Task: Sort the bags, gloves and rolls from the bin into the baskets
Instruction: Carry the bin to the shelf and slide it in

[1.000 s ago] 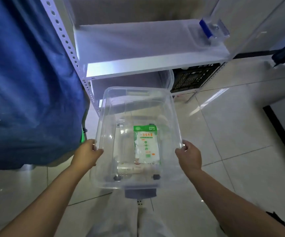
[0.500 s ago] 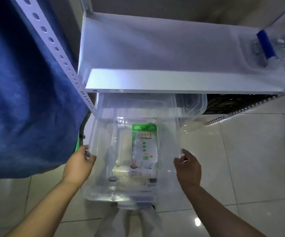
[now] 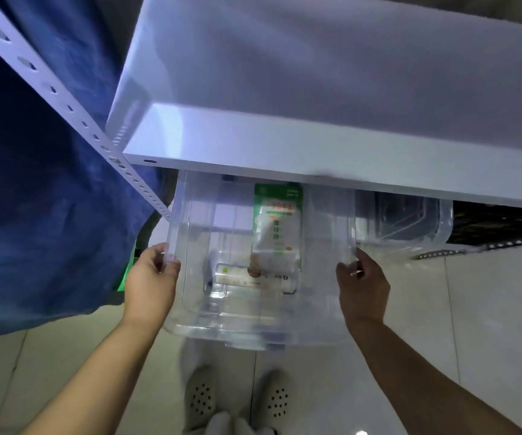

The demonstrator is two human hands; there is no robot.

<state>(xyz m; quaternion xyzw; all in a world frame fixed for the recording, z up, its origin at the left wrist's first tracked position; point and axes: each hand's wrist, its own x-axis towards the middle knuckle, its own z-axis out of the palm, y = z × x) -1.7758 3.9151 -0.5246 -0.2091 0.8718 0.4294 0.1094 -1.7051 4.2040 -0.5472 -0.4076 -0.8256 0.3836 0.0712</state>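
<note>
While both hands grip its side rims, the clear bin [image 3: 190,233] sits with its far end under the white shelf [image 3: 316,89], the near end projecting over the tiled floor [image 3: 488,309]. White shelf board fills the upper frame; a perforated upright [image 3: 65,102] runs diagonally at its left corner. Blue cloth [image 3: 33,199] hangs left of the upright, close beside the bin's left wall. Second clear container [image 3: 410,221] under the shelf to the right, just beside the bin; dark crate [image 3: 498,227] further right.

Left hand [image 3: 151,284]: fingers curled over the left rim, thumb on the wall; closed around the rim. Right hand [image 3: 363,290]: fingers wrapped on the right rim, thumb on top. Contact on both sides clear.

Contents, seen through the clear walls: green-and-white glove packet [image 3: 277,227] lying flat along the bin's floor, far end tucked beneath the shelf edge. White roll [image 3: 237,274] lies crosswise at the packet's near end, touching or overlapped by it; cannot tell which.

Pale perforated shoes [image 3: 201,394] at bottom centre, on the floor below the bin.
</note>
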